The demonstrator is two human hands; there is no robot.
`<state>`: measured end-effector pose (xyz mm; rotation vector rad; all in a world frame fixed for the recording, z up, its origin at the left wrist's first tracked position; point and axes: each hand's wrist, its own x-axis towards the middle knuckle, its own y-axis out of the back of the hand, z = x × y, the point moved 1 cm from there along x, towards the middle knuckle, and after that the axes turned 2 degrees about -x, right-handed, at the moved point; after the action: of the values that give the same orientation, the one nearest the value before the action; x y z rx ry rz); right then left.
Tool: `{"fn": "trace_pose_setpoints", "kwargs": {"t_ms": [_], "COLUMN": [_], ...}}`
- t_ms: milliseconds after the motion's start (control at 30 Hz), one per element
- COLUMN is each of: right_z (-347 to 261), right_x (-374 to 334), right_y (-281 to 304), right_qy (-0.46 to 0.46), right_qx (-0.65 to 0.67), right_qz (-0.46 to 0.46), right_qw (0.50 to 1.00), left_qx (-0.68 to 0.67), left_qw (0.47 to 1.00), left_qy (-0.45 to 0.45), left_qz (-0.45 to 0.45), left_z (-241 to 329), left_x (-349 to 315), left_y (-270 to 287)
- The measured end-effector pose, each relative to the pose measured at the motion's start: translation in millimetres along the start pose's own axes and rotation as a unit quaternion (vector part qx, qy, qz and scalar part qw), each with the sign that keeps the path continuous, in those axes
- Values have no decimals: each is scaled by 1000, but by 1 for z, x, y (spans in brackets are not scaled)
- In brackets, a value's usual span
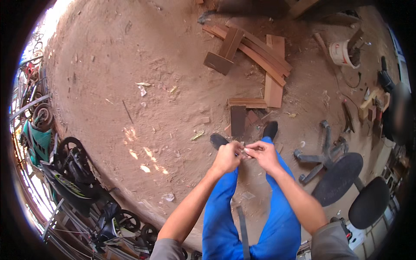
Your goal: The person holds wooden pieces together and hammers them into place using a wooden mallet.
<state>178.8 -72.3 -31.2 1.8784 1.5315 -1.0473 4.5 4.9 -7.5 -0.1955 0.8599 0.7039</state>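
Left hand: grip pinching one end of a small pale object, too small to identify.
Right hand: fingertips pressed on its other end.
Below: blue trousers.
Beyond: wooden planks, dirt floor.
Right: office chair.

small item betw. fingers too tiny to ID, 2 elbows cut off

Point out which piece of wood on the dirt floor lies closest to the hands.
The short dark brown wooden board, lying just beyond the person's hands near the black shoes; the other planks lie farther off.
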Motion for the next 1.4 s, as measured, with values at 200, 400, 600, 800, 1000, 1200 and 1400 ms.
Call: {"fn": "trace_pose_setpoints", "kwargs": {"t_ms": [200,400,600,800,1000,1200,1400], "right_z": [41,11,-31,-51,-39,-21,-14], "right_x": [177,287,384,425,386,343,335], "right_y": [-15,-24,3,21,17,27,26], "right_qy": [-30,45,191,373,353,331,449], "right_qx": [-153,-145,-296,-389,-342,-375,-347], "right_qz": [-134,-175,-179,-194,-272,-280,-213], "right_qw": [979,973,919,819,828,820,795], "left_qx": [105,128,39,209,207,135,76], "left_qw": [990,991,995,971,965,965,969], "left_qy": [87,37,-23,-79,-154,-223,-211], "left_qz": [-19,-25,86,80,44,38,102], "left_z": [-94,-117,-137,-124,-98,-114,-116], "left_x": [136,237,328,362,341,300,282], "left_y": [37,99,159,168,128,86,64]}}
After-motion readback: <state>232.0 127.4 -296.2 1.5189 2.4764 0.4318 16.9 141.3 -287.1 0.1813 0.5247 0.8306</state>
